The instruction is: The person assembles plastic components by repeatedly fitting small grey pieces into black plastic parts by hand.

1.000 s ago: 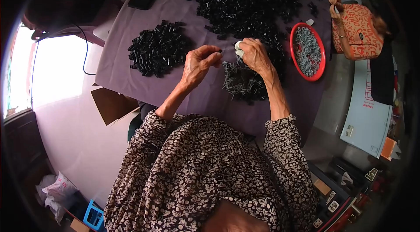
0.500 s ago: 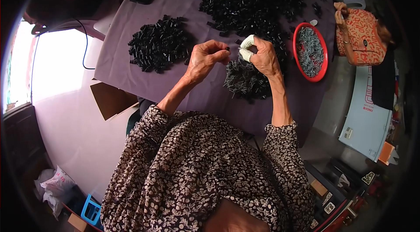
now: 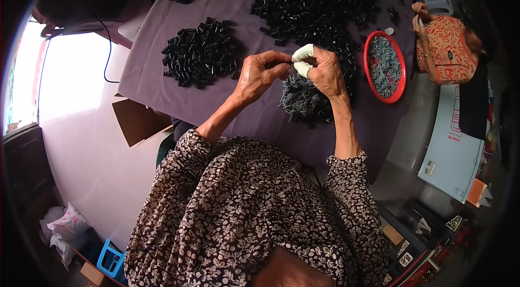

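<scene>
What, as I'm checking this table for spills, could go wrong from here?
The small dark piece pinched by the left hand might slip and vanish into the nearby pile of grey pins.
The red bowl, near the right edge of the table, could get knocked, spilling its grey contents.

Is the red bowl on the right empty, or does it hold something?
Not empty: many small grey pieces lie inside the red bowl.

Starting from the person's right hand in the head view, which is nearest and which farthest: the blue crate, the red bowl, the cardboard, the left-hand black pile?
From the right hand, nearest first:
1. Red bowl: just to its right.
2. Black pile: to the left, beyond the other hand.
3. Cardboard: lower left.
4. Blue crate: far lower left.
</scene>
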`<state>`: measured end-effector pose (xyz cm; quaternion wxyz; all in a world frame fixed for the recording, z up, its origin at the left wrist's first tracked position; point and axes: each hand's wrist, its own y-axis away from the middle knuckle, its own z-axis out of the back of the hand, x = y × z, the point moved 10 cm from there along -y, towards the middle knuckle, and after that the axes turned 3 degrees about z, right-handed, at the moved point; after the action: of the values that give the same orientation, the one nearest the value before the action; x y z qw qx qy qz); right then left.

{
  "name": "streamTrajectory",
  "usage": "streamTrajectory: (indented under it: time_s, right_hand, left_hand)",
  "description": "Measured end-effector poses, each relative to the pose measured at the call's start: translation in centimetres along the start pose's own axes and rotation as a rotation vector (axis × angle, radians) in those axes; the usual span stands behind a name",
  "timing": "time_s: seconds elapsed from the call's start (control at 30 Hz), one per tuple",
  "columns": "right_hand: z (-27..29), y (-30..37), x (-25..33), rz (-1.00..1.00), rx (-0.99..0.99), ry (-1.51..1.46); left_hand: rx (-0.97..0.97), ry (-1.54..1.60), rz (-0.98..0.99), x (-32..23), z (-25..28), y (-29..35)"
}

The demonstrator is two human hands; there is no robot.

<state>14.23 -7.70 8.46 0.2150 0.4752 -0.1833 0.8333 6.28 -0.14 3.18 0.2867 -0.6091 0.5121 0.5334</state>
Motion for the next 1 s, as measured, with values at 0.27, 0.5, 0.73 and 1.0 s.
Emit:
streamTrajectory:
  time_s: [0.27,0.5,0.73,1.0]
  right_hand:
    - [-0.4,0.2,-0.4,-0.096,0.053,-0.122]
    - [-0.6,0.0,-0.8,-0.135,0.074,-0.130]
    - [-0.8,-0.9,0.7,-0.123,0.150,0.055]
    - [-0.5,-2.3,-1.2,-0.203,0.059,-0.240]
  left_hand:
    - [0.008,-0.070,-0.009,-0.1,0.0,0.1]
    - [-0.037,-0.295,-0.198,-1.6,0.0,0.3]
    - [-0.125,-0.630,-0.493,-5.0,-0.9,1.4]
    - [-0.146,-0.346,-0.223,-2.7,2.9,0.4]
